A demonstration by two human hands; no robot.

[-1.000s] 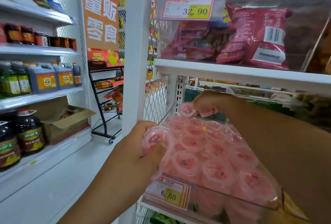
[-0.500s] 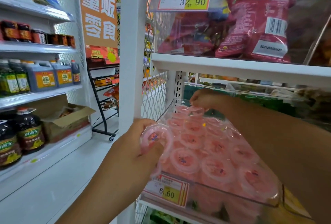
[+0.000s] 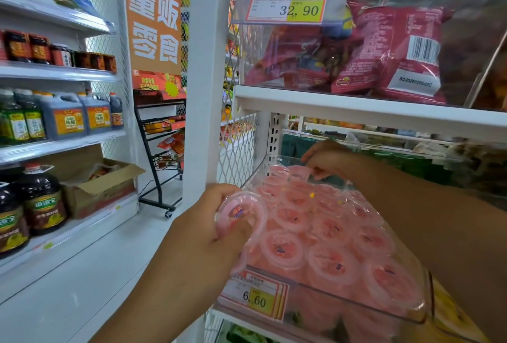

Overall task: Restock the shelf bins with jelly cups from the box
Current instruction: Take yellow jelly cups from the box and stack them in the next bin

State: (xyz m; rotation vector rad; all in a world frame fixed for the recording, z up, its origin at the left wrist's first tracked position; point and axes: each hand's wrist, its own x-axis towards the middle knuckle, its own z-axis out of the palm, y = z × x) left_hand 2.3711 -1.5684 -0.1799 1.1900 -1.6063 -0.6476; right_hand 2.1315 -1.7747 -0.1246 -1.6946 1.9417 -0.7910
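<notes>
At the bin (image 3: 356,301)'s twelve o'clock edge, a rear cup (image 3: 299,173) is pinched by the right hand (image 3: 327,160), seemingly so that the back row is filled first. At nine o'clock, a spare cup (image 3: 241,215) is gripped in the curled left hand (image 3: 203,233) beside the bin, likely held ready as the next to go in. One cup is plainly seen in each grip, and about fifteen lids are counted in the bin's top layer, with more beneath that cannot be counted.

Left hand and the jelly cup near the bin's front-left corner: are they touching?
Touching. The head view shows the left hand with its thumb pressed on the jelly cup and its fingers wrapped behind it.
</notes>
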